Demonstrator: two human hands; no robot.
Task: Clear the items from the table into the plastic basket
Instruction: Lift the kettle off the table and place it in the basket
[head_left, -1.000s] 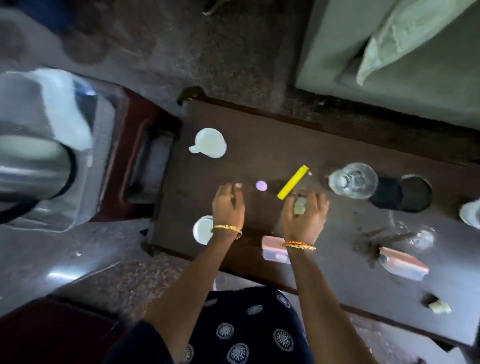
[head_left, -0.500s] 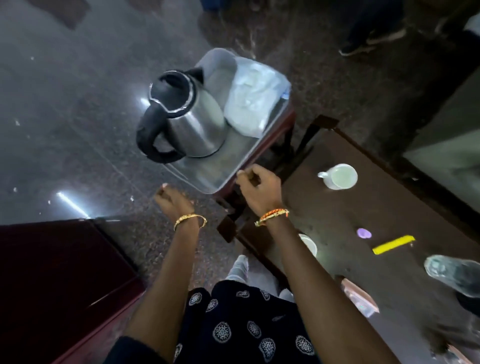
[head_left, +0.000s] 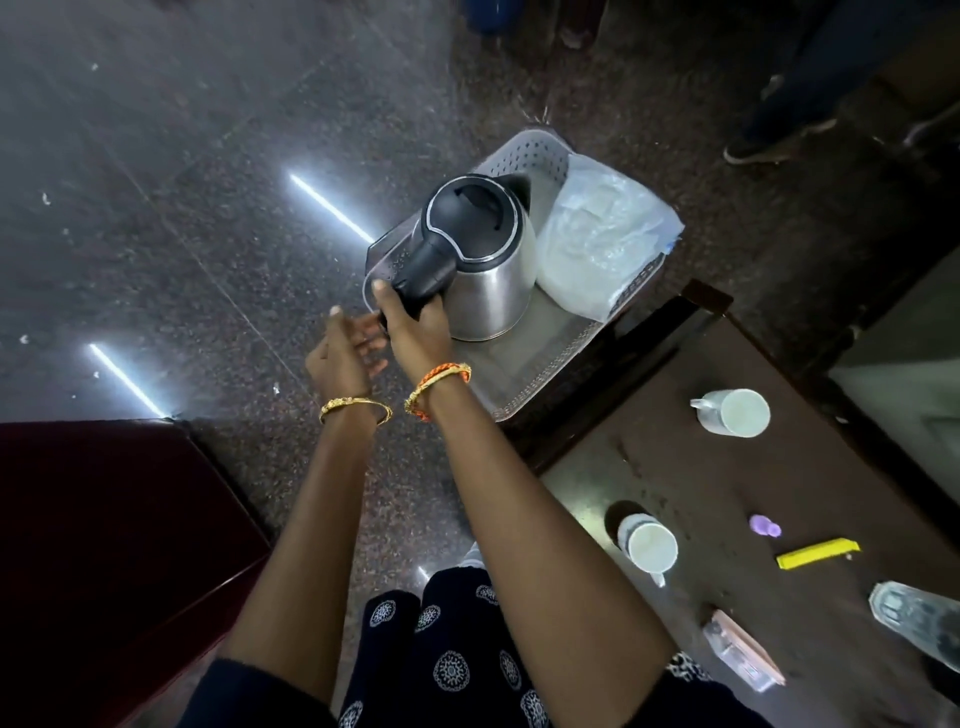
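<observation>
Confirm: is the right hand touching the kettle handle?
Touching. The head view shows the right hand wrapped around the black kettle handle, thumb on top, while the kettle stands in the plastic basket.

Kettle (head_left: 483, 260) and bag (head_left: 602, 239) in basket (head_left: 524, 150) — seemingly left of table (head_left: 727, 493).

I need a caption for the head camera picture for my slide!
Right hand grips the kettle handle in the plastic basket; left hand open beside it.

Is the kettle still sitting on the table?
No, the kettle stands in the plastic basket, its handle gripped by the right hand.
</observation>
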